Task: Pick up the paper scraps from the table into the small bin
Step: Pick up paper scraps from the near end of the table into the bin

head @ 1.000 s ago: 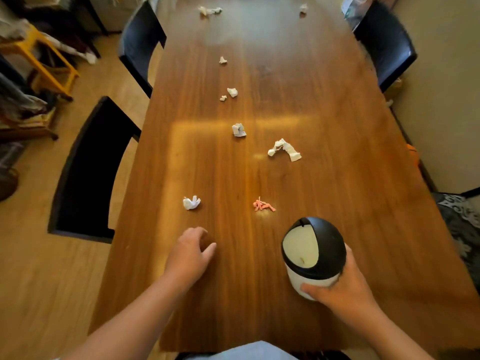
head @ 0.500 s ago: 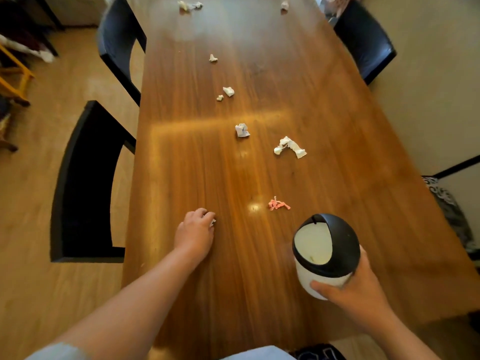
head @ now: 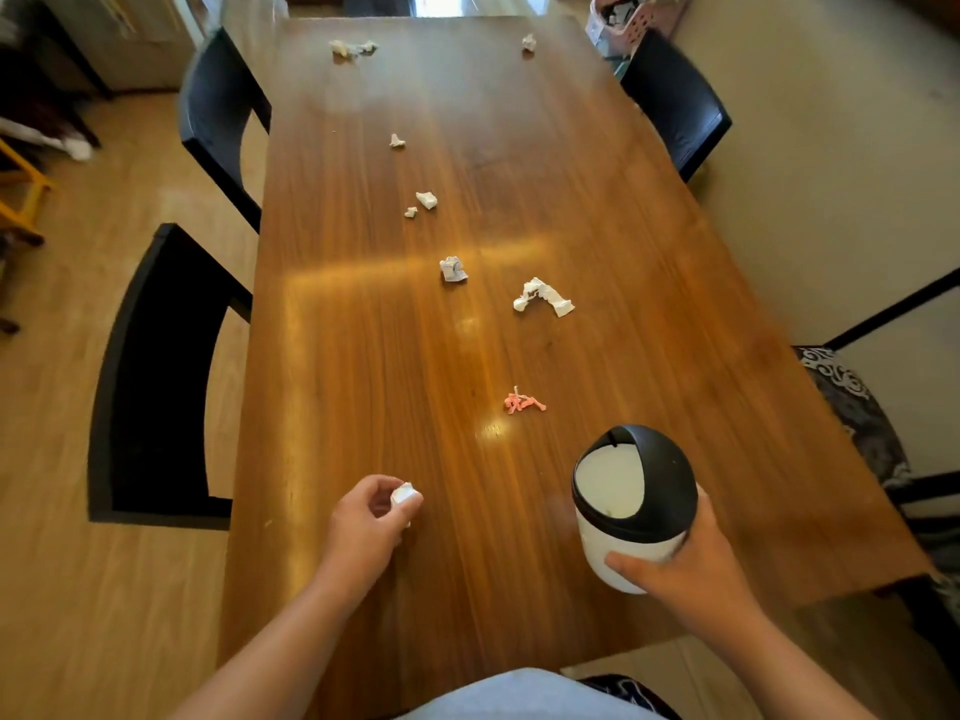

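Note:
My left hand [head: 369, 522] hovers just above the near part of the wooden table [head: 363, 356] and pinches a small white paper scrap [head: 405, 493] in its fingertips. My right hand [head: 685, 569] grips the small white bin [head: 631, 511] with a black domed swing lid, to the right of the left hand. A pink scrap [head: 523, 402] lies just beyond the bin. Further off lie a crumpled white scrap [head: 453, 269], a long twisted white scrap [head: 543, 297], a pair of small scraps [head: 426, 200], a tiny scrap [head: 397, 141], and scraps at the far end [head: 353, 47] [head: 529, 42].
Two dark chairs [head: 150, 376] [head: 218, 116] stand along the table's left side, another chair [head: 675, 101] at the far right. A patterned seat [head: 852, 407] is at the right edge. A pink basket [head: 634, 18] sits on the floor beyond the table.
My left hand reached forward to the white scrap near the left, closed on it and drew back with it lifted. The bin in my right hand stayed about where it was.

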Demonstrator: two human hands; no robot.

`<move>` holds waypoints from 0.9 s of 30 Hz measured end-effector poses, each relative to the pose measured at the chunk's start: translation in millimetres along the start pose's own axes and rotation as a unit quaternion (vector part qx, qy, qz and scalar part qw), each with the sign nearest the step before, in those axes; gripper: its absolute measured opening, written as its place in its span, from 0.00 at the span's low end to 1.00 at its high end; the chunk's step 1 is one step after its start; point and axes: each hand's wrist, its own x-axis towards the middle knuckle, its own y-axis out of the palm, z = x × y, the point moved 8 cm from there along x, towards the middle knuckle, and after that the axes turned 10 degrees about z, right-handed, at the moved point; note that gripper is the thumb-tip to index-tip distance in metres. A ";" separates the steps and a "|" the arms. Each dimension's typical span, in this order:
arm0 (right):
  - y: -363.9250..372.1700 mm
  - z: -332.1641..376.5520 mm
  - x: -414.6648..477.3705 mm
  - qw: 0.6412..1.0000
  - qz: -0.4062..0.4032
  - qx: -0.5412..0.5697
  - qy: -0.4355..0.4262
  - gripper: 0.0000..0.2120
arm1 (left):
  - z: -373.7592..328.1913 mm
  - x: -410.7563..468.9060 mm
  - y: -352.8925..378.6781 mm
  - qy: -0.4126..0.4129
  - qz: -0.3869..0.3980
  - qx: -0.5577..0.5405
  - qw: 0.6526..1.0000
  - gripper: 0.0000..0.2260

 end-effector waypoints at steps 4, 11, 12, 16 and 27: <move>-17.7 -3.4 -4.0 1.000 -0.014 0.003 -0.007 0.50 | -82.3 -10.2 -19.5 0.118 -0.069 -0.041 0.990 0.07; -48.8 -9.6 -6.1 0.998 -0.037 0.034 -0.029 0.51 | -233.8 -59.2 -35.1 0.313 -0.224 -0.197 0.902 0.13; -51.4 -11.3 -6.7 0.998 -0.039 0.037 -0.031 0.52 | -244.9 -59.1 -13.8 0.317 -0.213 -0.195 0.903 0.12; -61.0 -17.7 -10.1 0.998 -0.043 0.044 -0.031 0.55 | -244.6 -43.3 153.8 0.239 0.132 0.028 0.961 0.27; -96.3 -64.4 -25.7 0.996 -0.071 0.054 0.015 0.54 | -82.6 -4.4 158.8 0.011 0.175 0.251 0.952 0.15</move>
